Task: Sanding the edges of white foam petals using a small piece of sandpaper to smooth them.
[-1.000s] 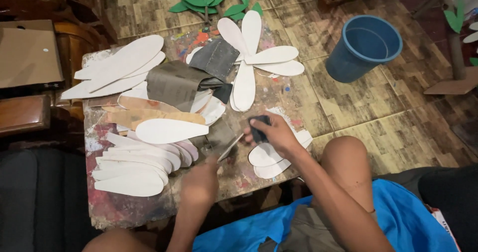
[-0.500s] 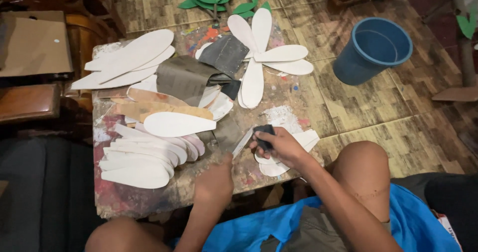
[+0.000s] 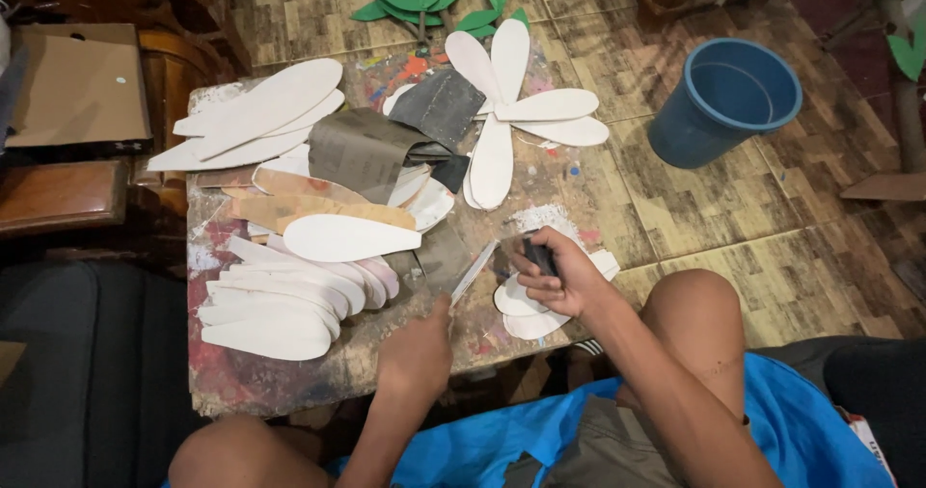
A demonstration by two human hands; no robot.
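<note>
The person sits at a low, paint-stained worktop (image 3: 318, 372) and appears to be sanding the edge of a white petal-shaped cut-out (image 3: 475, 271). The left hand (image 3: 417, 353) is closed around the near end of that cut-out, holding it on edge so it slants up and away toward the right hand. The right hand (image 3: 559, 278) is curled tight around a small dark piece of sandpaper (image 3: 540, 255), with its fingers folded over it, just beside the upper end of the cut-out; whether the paper touches the edge at this instant cannot be told. Under the right hand lie a few finished-looking white petals (image 3: 526, 310) at the worktop's near edge. To do this step well, the left hand would likely do best gripping close to the part being rubbed, so the thin piece does not flex or chatter, and the strokes should run along the edge rather than across it, with light pressure, since a thin petal could fray or dent. Turning the piece a little at a time would keep the curve even. To the left sits a stack of white petals (image 3: 280, 300), farther back larger sheets of sandpaper (image 3: 367, 150) and a fan of petals (image 3: 511, 102) laid out like a flower. A blue bucket (image 3: 723, 102) stands on the floor, well apart.
</note>
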